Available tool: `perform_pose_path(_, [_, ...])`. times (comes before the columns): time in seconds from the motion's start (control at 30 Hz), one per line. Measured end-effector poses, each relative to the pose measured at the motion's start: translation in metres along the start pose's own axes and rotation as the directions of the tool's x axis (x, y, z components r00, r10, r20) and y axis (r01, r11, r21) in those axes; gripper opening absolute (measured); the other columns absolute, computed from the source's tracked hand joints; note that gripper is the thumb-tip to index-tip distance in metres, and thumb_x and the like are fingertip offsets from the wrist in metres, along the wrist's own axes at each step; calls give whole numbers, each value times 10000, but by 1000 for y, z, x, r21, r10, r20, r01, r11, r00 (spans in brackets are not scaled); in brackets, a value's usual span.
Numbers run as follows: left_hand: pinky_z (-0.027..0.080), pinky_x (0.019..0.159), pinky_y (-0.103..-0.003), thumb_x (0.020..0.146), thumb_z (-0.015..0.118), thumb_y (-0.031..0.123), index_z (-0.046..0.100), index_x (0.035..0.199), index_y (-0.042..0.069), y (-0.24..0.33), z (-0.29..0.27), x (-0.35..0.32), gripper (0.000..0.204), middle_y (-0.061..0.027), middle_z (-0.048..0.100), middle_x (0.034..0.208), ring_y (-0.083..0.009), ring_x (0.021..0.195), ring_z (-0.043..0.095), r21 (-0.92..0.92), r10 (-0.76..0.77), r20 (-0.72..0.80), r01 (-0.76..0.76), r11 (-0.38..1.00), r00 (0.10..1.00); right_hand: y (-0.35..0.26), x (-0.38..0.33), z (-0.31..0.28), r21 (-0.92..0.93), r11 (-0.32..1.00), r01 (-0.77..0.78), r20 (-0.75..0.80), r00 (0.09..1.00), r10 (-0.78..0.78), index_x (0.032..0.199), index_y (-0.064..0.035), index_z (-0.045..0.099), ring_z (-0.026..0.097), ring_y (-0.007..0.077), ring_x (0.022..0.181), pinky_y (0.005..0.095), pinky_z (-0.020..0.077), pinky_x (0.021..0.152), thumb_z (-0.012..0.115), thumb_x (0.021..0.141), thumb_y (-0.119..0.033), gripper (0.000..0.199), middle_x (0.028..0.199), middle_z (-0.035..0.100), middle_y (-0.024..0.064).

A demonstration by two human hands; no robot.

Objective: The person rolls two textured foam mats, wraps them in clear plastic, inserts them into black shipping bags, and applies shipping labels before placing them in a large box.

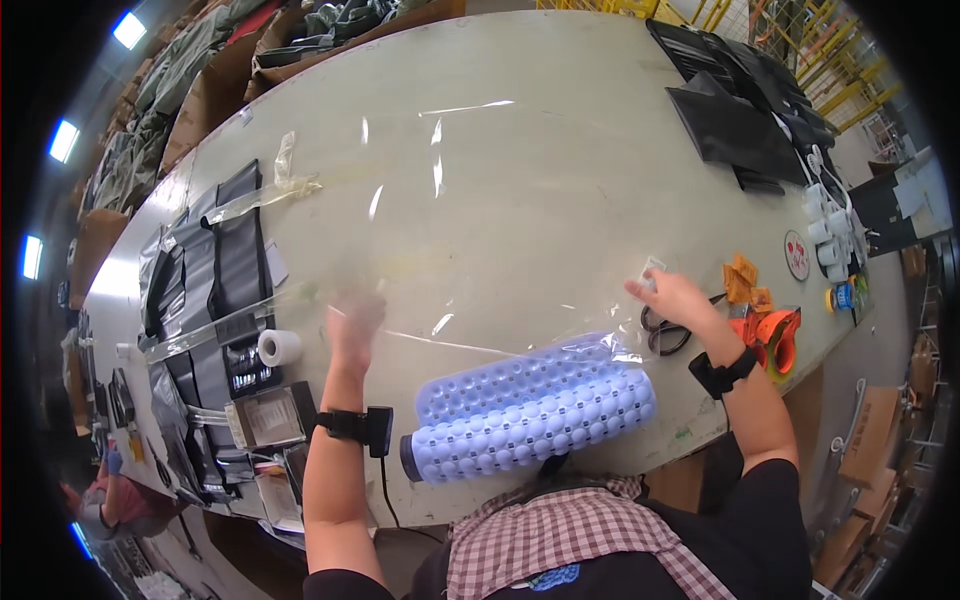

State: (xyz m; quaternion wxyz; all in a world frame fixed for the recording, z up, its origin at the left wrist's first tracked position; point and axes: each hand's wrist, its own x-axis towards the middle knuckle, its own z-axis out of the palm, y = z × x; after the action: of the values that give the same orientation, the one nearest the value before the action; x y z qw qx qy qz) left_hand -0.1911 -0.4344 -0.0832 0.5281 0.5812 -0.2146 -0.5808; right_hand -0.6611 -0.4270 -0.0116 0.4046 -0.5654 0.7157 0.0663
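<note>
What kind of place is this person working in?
Probably a packing station in a warehouse or workshop. The long worktable holds a rolled bubbled blue mat in a clear plastic bag, stacks of black packets, scissors and an orange tape dispenser; cardboard boxes stand alongside.

A long pale table (560, 130) carries a rolled blue bubbled mat (530, 405) at its near edge — scissors (668, 335) right of it, seemingly clear film (470, 240) beyond.
</note>
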Motion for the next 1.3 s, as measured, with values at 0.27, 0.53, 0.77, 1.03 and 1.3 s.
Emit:
perform_pose_path(0.27, [249,1066,-449,650,673,4,204,1452,269,-10,-15,-46,965,-152,453,1310,-267,1248,423,758,525,615,-257,-599,588,7,23,66,-357,885,298,-289,866,-408,1379,23,254,511,339,1081,383,431,916,732,708,-337,899,1185,507,190])
perform_pose_path(0.53, [414,930,-413,685,717,163,497,1260,196,21,-1,-55,617,-69,533,1237,-289,1111,514,773,-247,543,-593,-225,802,13,103,36,-624,771,125,-486,710,-509,1332,-35,358,417,312,1201,403,410,959,669,778,-218,661,1292,419,172])
perform_pose_path(0.77, [433,923,-381,544,825,326,516,1184,172,-2,-37,-58,727,-109,508,1177,-306,1110,491,720,69,685,-661,-212,725,-48,53,40,-344,863,369,-377,788,-487,1368,-82,348,365,329,1263,433,355,1019,654,800,-306,683,1365,371,183])
perform_pose_path(1.03, [428,928,-398,609,804,188,588,1088,106,-1,-43,-70,532,-126,538,1130,-306,1127,501,822,89,569,-569,-24,818,-4,25,29,-525,713,465,-430,577,-694,1409,-151,297,235,338,1336,536,235,1053,667,736,-509,848,1417,286,154])
perform_pose_path(1.3, [473,784,-372,612,726,-1,654,906,72,-18,-71,-57,312,-96,622,872,-301,928,588,757,253,587,-632,165,769,27,37,54,-514,788,339,-619,489,-615,1192,-130,522,468,273,1145,441,371,965,663,723,-119,491,1163,525,77])
